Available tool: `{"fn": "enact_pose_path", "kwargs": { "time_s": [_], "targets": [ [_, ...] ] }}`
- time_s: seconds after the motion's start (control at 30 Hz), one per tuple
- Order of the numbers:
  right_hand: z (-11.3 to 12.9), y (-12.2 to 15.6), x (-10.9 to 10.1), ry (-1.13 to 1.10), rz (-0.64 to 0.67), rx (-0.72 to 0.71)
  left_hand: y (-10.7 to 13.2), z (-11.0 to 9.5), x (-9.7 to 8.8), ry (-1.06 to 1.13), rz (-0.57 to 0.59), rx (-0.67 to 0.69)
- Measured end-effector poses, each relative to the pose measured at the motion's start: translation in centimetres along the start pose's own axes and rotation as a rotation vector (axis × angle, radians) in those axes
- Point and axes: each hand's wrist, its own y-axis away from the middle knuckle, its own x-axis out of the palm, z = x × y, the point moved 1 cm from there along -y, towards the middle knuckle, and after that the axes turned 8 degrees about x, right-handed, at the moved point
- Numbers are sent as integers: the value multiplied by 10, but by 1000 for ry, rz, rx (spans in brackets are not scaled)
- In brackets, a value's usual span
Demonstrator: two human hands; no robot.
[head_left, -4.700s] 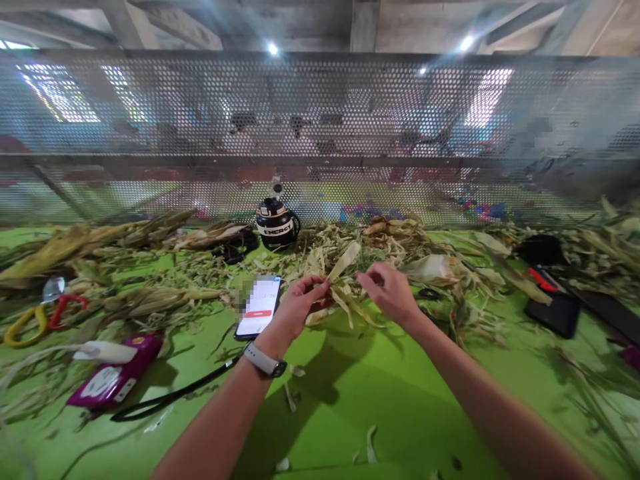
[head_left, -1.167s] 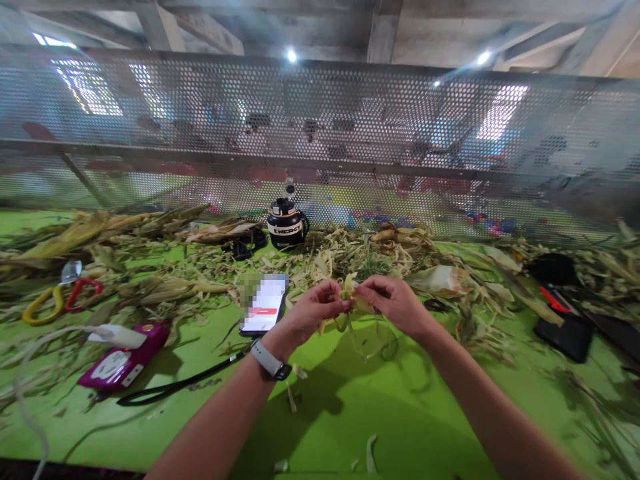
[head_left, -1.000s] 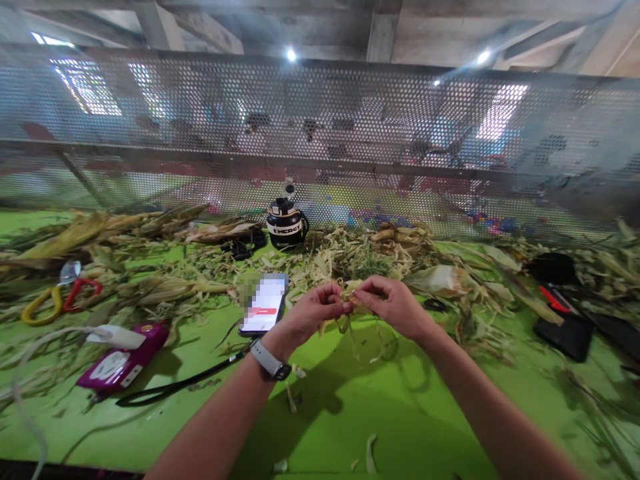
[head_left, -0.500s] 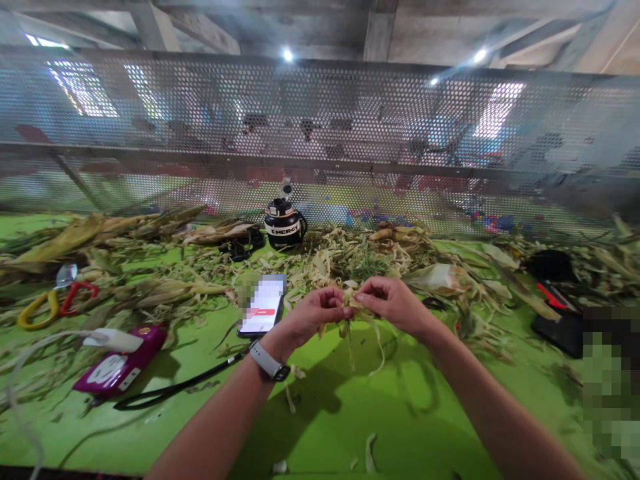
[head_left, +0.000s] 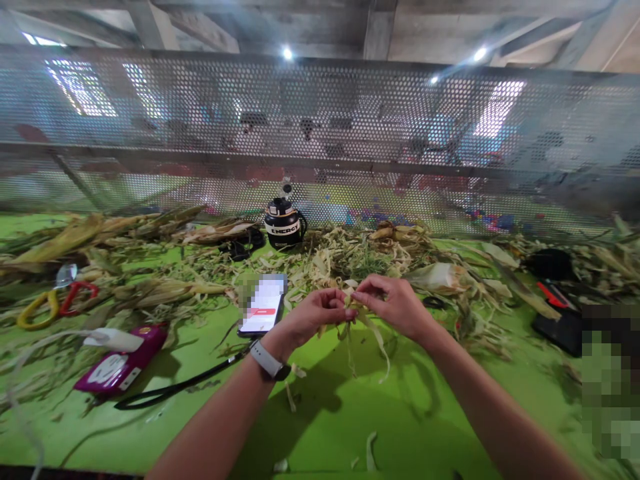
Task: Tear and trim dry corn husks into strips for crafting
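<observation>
Pale corn husk strips (head_left: 373,328) dangle from between my two hands over the green table, their loose ends hanging down. My left hand (head_left: 320,313), with a grey-banded watch on the wrist, pinches the husk between thumb and fingertips. From the other side my right hand (head_left: 393,303) grips the same husk, fingers bent and closed. The fingertips nearly meet, so the exact shape of the piece between them is partly hidden. Behind the hands lies a heap of shredded husk (head_left: 345,257).
To the left are a lit phone (head_left: 263,310) with a black strap, a purple power bank (head_left: 123,363) with a white cable, and yellow-and-red-handled scissors (head_left: 40,310). A black jar (head_left: 284,227) stands before the perforated metal screen (head_left: 330,113). A black device (head_left: 557,327) lies right.
My right hand has shifted very slightly, and the hanging husk strip has swung a little to the right and lower. My left hand stays nearly in place, still pinching.
</observation>
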Motion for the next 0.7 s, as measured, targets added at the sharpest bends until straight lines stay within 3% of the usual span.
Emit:
{"fn": "enact_pose_path", "kwargs": {
  "time_s": [0.2,0.33,0.57,0.7],
  "targets": [
    [0,1,-12,-56,208,-10,0,-1,0,38,15,-22],
    [-3,2,-16,-84,168,-11,0,-1,-1,28,23,-15],
    [2,2,-3,-66,125,29,0,1,0,-73,19,-12],
    [0,1,-8,-100,199,19,0,0,0,-53,-14,4]
  ]
}}
